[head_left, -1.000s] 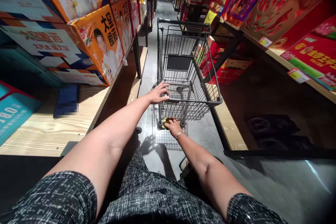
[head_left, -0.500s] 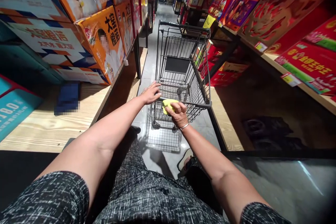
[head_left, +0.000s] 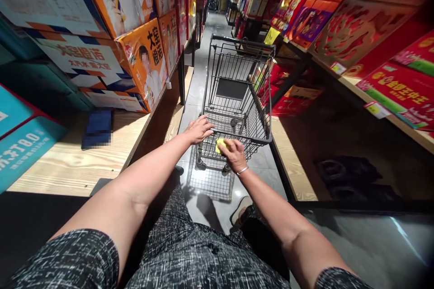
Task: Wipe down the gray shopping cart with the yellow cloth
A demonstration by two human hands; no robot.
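A dark wire shopping cart [head_left: 232,88] stands in the aisle before me, its near top rim beside my hands. My left hand [head_left: 199,130] rests over the near left corner of that rim, its fingers stretched out and holding nothing. Just right of it, my right hand [head_left: 234,154] has its fingers bent round a yellow cloth [head_left: 221,145], at the cart's near side. Part of the cloth is hidden by the fingers. A bracelet circles my right wrist.
On the left, a wooden shelf [head_left: 68,169] holds orange and white cartons [head_left: 142,63], teal boxes and a dark blue item [head_left: 97,127]. Red gift boxes [head_left: 400,83] line the right shelf. My feet are on the floor below the cart.
My left hand has shifted slightly right along the rim. My right hand and the yellow cloth have moved a little down and right. The whole view has shifted slightly.
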